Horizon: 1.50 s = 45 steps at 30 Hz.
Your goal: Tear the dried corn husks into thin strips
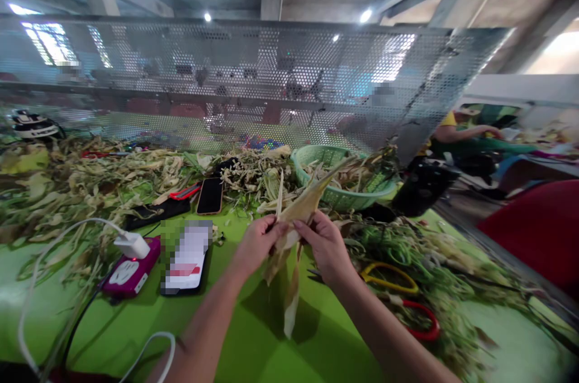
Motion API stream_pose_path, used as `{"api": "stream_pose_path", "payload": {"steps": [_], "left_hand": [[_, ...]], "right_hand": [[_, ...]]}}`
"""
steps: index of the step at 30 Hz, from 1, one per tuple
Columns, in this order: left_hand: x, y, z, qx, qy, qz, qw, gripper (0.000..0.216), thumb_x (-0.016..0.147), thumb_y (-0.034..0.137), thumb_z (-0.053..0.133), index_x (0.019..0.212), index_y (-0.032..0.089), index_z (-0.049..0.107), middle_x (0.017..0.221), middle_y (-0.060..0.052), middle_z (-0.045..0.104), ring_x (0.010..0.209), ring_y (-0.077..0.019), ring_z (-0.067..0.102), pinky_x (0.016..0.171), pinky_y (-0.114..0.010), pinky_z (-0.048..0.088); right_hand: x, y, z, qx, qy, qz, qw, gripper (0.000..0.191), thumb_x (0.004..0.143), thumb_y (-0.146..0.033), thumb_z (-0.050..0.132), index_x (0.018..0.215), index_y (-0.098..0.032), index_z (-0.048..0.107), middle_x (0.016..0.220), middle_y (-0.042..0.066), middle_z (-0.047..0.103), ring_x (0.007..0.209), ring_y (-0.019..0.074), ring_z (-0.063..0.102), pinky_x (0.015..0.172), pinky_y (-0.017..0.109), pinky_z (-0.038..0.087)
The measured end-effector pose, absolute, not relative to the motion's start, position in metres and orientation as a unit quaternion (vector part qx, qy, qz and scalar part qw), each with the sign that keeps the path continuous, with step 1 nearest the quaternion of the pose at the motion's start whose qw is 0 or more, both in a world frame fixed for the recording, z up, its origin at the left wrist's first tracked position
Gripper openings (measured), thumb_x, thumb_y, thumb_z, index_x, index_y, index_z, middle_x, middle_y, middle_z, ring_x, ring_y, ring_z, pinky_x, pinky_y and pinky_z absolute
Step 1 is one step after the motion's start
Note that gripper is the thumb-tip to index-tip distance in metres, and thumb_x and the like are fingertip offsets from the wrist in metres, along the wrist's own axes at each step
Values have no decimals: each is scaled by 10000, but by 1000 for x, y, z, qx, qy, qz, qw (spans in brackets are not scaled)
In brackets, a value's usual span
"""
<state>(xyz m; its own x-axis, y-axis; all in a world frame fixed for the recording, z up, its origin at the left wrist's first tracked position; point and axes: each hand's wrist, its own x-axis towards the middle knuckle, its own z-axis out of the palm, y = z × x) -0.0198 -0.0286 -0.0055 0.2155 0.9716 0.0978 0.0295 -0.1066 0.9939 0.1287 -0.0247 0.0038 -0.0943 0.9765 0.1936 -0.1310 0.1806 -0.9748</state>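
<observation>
Over the green table, both my hands pinch a pale dried corn husk. My left hand grips its left side with thumb and fingers closed. On the other side, my right hand is closed on the same husk, close beside the left. One broad strip points up and to the right, while narrow torn strips hang below the fingers. Just behind my hands stands a green plastic basket holding dried husk pieces. Scissors with yellow and red handles lie near my right forearm, partly hidden by it.
Dried husks are heaped on the left and back. A lit phone, a dark phone and a purple power strip with a white charger lie left. Green fibres spread right. A perforated metal screen stands behind; another person sits right.
</observation>
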Motion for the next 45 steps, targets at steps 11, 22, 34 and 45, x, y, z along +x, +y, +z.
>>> {"api": "stream_pose_path", "payload": {"steps": [11, 22, 34, 45], "left_hand": [[-20, -24, -8, 536, 359, 507, 572, 384, 742, 491, 652, 868, 130, 616, 791, -26, 615, 673, -135, 567, 586, -266, 520], [-20, -20, -13, 546, 432, 524, 490, 289, 790, 450, 593, 801, 161, 592, 694, 0, 602, 522, -116, 548, 504, -243, 475], [-22, -25, -6, 498, 408, 532, 550, 272, 777, 413, 625, 848, 151, 621, 754, -20, 631, 663, -136, 575, 584, -255, 502], [-18, -22, -18, 518, 425, 489, 558, 340, 725, 368, 698, 964, 126, 686, 873, -76, 704, 728, -166, 627, 680, -276, 490]], "right_hand": [[136, -24, 10, -397, -514, 506, 568, 268, 732, -411, 711, 852, -208, 583, 782, 7, 608, 676, 150, 540, 619, 262, 442], [128, -25, 0, -412, -600, 545, 416, 366, 648, -523, 734, 723, -184, 618, 609, -9, 586, 534, 125, 474, 519, 259, 370], [141, -21, 9, -411, -608, 500, 460, 216, 728, -386, 691, 730, -188, 604, 678, -9, 580, 617, 138, 494, 577, 260, 376], [144, -17, 2, -414, -648, 457, 448, 196, 748, -385, 666, 801, -202, 623, 750, 16, 619, 698, 175, 549, 659, 290, 430]]}}
